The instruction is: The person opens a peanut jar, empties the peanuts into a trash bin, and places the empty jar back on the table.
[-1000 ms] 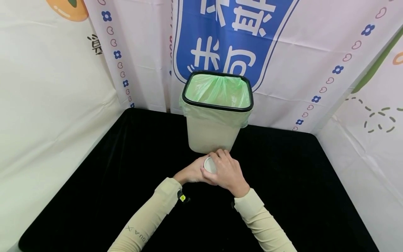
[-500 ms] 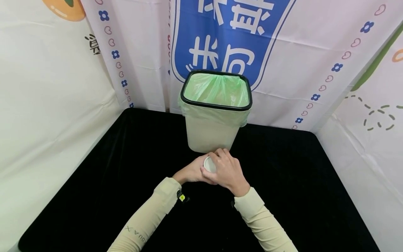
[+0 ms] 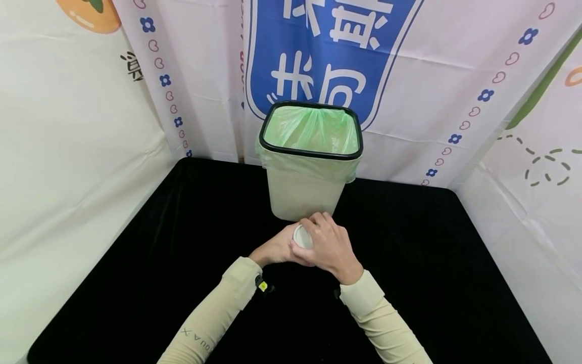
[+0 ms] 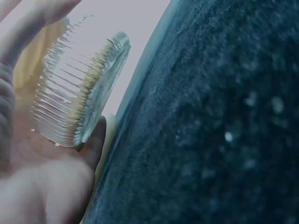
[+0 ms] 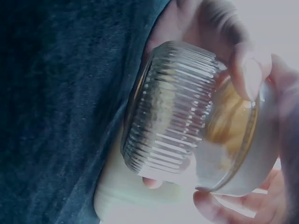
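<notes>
In the head view both hands meet around a small jar just in front of the waste bin. My left hand (image 3: 278, 246) holds the jar's body from the left. My right hand (image 3: 330, 246) grips the round whitish lid (image 3: 302, 237) from the right, covering part of it. The right wrist view shows a clear ribbed jar (image 5: 180, 114), tilted, with the pale lid (image 5: 261, 149) at its upper end and fingers around it. Yellowish contents (image 4: 84, 95) show low through the ribbed wall in the left wrist view. Whether lid and jar are separated, I cannot tell.
A pale waste bin (image 3: 304, 194) with a black rim (image 3: 313, 153) and a green liner bag (image 3: 334, 131) stands right behind the hands. Black cloth (image 3: 195, 227) covers the table. Printed white curtains (image 3: 454, 91) enclose the back and sides.
Both hands stay around the jar in the same place. My right hand has tilted very slightly over the lid, and the head view has shifted a little.
</notes>
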Motion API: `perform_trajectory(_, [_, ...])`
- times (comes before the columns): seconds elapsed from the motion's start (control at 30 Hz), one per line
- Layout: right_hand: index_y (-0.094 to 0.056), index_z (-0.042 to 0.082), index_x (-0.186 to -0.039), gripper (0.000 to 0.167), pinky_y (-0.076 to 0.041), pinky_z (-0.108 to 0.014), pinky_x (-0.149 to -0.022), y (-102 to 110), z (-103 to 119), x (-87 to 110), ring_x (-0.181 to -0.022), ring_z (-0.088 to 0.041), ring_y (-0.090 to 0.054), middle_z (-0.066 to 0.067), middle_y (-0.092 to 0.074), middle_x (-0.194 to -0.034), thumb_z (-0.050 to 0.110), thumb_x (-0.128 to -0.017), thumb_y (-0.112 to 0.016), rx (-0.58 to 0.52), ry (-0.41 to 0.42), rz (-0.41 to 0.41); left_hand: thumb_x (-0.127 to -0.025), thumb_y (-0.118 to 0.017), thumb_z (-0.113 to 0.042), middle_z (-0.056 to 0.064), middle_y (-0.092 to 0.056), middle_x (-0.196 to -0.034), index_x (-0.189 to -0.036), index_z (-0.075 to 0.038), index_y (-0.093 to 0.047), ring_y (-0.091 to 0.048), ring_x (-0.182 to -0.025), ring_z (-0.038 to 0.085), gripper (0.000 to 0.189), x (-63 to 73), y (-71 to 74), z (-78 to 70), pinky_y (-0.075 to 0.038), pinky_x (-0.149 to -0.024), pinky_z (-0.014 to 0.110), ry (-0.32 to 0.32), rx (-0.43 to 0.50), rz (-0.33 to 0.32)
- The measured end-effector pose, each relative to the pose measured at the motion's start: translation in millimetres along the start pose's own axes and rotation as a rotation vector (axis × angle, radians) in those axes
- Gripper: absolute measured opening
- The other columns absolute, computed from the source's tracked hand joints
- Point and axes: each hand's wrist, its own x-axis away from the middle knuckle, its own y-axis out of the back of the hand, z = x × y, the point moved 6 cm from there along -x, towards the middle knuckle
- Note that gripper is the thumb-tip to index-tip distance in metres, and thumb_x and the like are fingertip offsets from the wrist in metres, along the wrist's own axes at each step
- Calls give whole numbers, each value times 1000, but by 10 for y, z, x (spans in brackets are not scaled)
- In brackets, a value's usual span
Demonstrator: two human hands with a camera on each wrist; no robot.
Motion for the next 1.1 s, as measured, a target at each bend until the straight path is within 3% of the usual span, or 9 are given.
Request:
perform_trajectory(0.4, [-78, 19, -109, 41, -60, -39, -57, 113, 23, -25, -86, -23, -65, -4, -72, -102, 53, -87, -75, -36, 7, -21, -72, -97, -13, 10, -63, -142, -153, -9, -46, -64, -122, 23, 96, 3, 9, -74, -55, -104, 37, -7, -36, -14])
perform_trajectory(0.73, [-79, 19, -106, 40, -59, -39, -56, 244, 13, -45, -86, -22, -65, -2, -72, -99, 52, -84, -76, -68, -14, -52, -76, -96, -11, 4, -59, -148, -157, -18, -43, -63, -127, 21, 97, 5, -15, -182, -55, -106, 37, -11, 59, 9])
perform_trajectory(0.9, [-79, 20, -106, 39, -59, -38, -56, 317, 28, -49, -86, -22, -65, -1, -72, -98, 50, -83, -76, -72, -20, -59, -73, -97, -13, -1, -64, -142, -153, -20, -49, -66, -120, 16, 94, 8, -14, -273, -56, -102, 35, -22, 15, 8])
perform_trajectory(1.1, [-80, 20, -105, 38, -58, -37, -55, 405, 56, -51, -85, -20, -65, 0, -72, -97, 50, -81, -78, -73, -12, -88, -74, -96, -14, 5, -65, -140, -152, -16, -50, -67, -117, 18, 90, 23, -3, -357, -58, -99, 34, -57, 6, 9])
